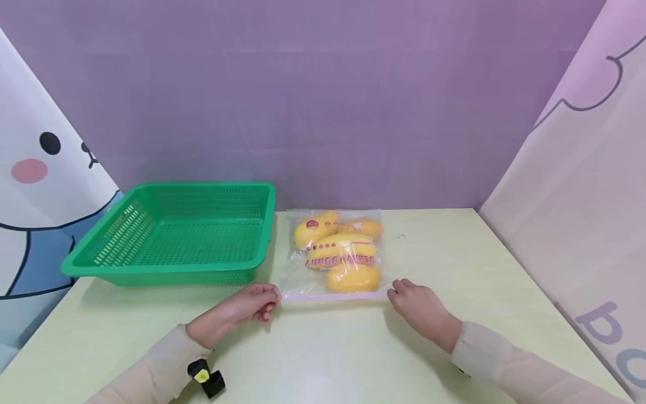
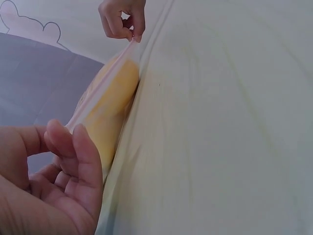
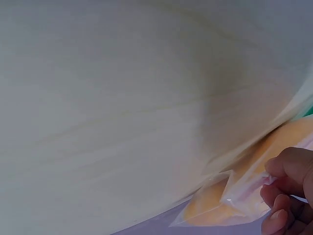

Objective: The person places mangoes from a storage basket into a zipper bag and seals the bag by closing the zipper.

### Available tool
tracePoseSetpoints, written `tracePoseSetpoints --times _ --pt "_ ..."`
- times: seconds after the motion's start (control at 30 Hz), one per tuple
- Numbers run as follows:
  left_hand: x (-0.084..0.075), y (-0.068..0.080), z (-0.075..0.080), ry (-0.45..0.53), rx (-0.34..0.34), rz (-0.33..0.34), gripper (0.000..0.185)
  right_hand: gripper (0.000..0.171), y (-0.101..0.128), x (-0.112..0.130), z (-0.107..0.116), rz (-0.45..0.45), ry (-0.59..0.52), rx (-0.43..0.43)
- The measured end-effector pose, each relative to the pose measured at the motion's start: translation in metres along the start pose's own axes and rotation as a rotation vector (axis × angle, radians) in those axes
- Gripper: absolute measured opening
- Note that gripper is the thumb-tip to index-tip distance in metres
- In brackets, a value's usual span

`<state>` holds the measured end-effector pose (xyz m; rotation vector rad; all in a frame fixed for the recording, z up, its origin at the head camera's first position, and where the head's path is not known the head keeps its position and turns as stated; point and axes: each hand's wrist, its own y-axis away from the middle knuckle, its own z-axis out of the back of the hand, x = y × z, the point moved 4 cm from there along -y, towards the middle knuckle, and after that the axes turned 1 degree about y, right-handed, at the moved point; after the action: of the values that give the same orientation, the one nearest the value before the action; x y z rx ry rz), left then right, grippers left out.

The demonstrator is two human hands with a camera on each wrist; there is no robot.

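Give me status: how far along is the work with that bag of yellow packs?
Done: four yellow packs sit inside the clear zip bag on the table. In hand: the left hand and right hand pinch the two near corners of the bag's zip edge. Left: the green basket beside it holds nothing visible; the bag is still outside it.

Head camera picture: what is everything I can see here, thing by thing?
Basket: one, green, slotted plastic, far left of the table.
Bag: one, clear plastic with a pink strip along its near edge, table centre, right of the basket.
Yellow packets: about four, yellow with pink print, inside the bag.
Table: one, pale yellow-green.
Backdrop: purple wall behind; cartoon-printed panels at both sides.
Wrist device: one, black and yellow, on the left sleeve.
Left hand: pinches the bag's near left corner.
Right hand: pinches the bag's near right corner.
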<state>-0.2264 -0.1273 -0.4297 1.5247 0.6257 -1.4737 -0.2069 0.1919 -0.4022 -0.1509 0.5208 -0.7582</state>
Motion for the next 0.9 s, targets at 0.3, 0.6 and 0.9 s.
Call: tracePoseSetpoints --times 0.3,0.6,0.9 --pt "0.001 0.002 -0.001 0.012 0.001 -0.001 0.02 0.022 0.01 -0.006 -0.002 -0.014 0.016 -0.057" --pt "0.005 0.0 -0.002 0.007 -0.01 0.02 0.02 0.023 0.01 -0.011 -0.004 -0.021 0.029 -0.065" --pt "0.006 0.003 -0.004 0.012 0.037 0.048 0.018 0.025 0.014 -0.012 -0.006 -0.005 0.02 -0.097"
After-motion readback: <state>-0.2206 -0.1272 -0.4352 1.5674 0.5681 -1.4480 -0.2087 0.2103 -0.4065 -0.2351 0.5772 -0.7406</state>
